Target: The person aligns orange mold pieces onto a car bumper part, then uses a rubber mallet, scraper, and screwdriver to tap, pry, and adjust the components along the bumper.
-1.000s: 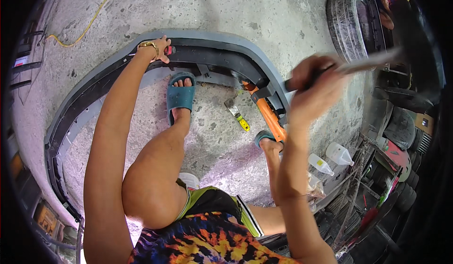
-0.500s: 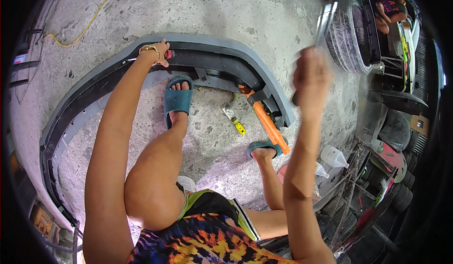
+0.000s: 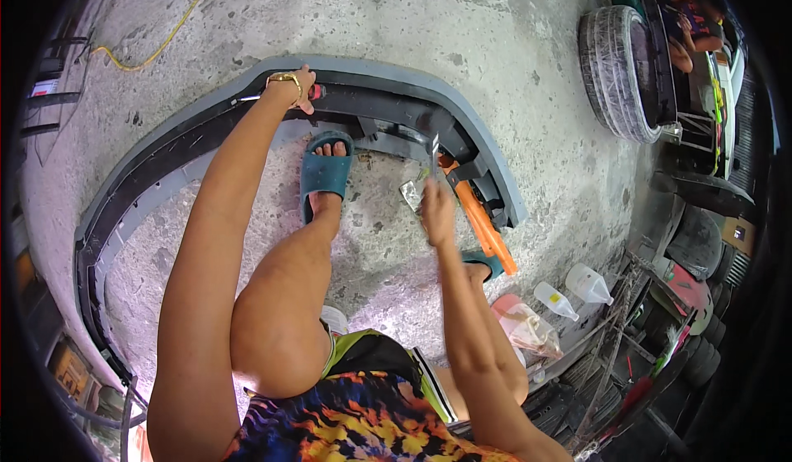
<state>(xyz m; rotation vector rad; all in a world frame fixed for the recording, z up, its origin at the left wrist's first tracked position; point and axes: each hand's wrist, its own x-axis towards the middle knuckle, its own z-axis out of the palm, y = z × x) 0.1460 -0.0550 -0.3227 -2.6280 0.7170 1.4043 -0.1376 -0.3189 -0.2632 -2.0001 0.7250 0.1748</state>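
A long curved car bumper (image 3: 396, 91), grey outside and black inside, lies on the concrete floor before me. At its far edge my left hand (image 3: 292, 89), with a gold band at the wrist, holds a screwdriver (image 3: 317, 91) against the black inner side; its red end and thin metal shaft show on either side of the hand. My right hand (image 3: 437, 213) grips a hammer (image 3: 436, 144) with a dark head and a silver neck, blurred by motion, over the bumper's right part. A putty knife (image 3: 410, 195) lies beside that hand, mostly covered by it.
A long orange piece (image 3: 478, 219) leans at the bumper's right end by my slippered foot. Further right are a wrapped tyre (image 3: 615, 74), white bottles (image 3: 587, 285) and a pink bag (image 3: 528, 327). Another person (image 3: 697, 29) sits far right. A yellow cord (image 3: 169, 29) crosses the floor.
My right hand has swung the hammer down and to the left, from the upper right to over the bumper. The left hand stays on the screwdriver; the whole view has shifted slightly.
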